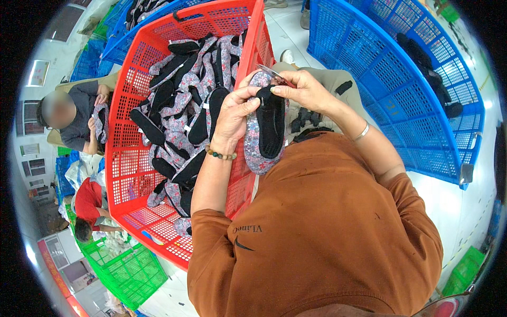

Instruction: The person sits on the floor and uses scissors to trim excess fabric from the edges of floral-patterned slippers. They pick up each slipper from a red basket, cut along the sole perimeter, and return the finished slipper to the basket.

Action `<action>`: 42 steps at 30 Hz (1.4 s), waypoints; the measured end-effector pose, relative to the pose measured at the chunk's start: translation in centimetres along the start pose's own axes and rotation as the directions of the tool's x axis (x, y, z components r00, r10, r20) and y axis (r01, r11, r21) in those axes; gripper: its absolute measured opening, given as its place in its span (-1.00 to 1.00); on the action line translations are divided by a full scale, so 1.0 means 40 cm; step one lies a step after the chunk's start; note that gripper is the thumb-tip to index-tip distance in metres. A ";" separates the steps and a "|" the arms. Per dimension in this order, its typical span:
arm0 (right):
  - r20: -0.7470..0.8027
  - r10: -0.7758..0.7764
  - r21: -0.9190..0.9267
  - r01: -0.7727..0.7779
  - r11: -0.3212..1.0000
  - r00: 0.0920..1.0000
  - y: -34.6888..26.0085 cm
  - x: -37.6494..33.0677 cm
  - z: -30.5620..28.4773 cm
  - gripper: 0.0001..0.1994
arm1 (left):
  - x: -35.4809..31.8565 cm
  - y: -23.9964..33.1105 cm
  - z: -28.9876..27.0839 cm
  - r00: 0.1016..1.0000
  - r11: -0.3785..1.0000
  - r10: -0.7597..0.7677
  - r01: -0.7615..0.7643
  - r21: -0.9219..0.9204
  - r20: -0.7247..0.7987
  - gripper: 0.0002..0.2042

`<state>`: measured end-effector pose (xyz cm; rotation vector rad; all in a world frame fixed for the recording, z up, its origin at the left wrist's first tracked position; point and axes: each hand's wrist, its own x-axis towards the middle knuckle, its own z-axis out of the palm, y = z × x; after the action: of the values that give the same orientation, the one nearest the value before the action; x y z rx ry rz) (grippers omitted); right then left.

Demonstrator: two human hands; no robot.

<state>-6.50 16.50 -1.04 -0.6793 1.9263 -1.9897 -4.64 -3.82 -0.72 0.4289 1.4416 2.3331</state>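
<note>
A floral grey-and-pink slipper (252, 141) with a black lining is held up in front of my chest. My left hand (235, 112) is closed round its left side, with the thumb on the black inside. My right hand (306, 91) holds a small pair of scissors (269, 71) with metal blades and a reddish handle, close to the slipper's far end. The right thumb presses on the black lining there. My fingers partly hide the scissors' handle. Black scraps (303, 119) lie on my lap, just beyond the slipper.
At my left stands a large red plastic basket (124, 182) piled with similar slippers (177, 100). A blue basket (391, 100) holding dark items is at my right. Further left, one person (76, 116) sits holding a slipper, and another in red (88, 203) bends over a green basket (129, 277).
</note>
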 end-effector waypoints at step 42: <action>-0.047 0.019 0.144 -0.012 0.989 0.999 0.009 -0.067 -0.032 -0.84 | 0.005 -0.040 0.037 0.999 0.996 -0.036 0.033 0.079 0.033 -0.81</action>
<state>-4.94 18.93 -1.76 -0.5816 1.7866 -2.1294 -3.94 -1.90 -1.49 0.4602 1.5163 2.2368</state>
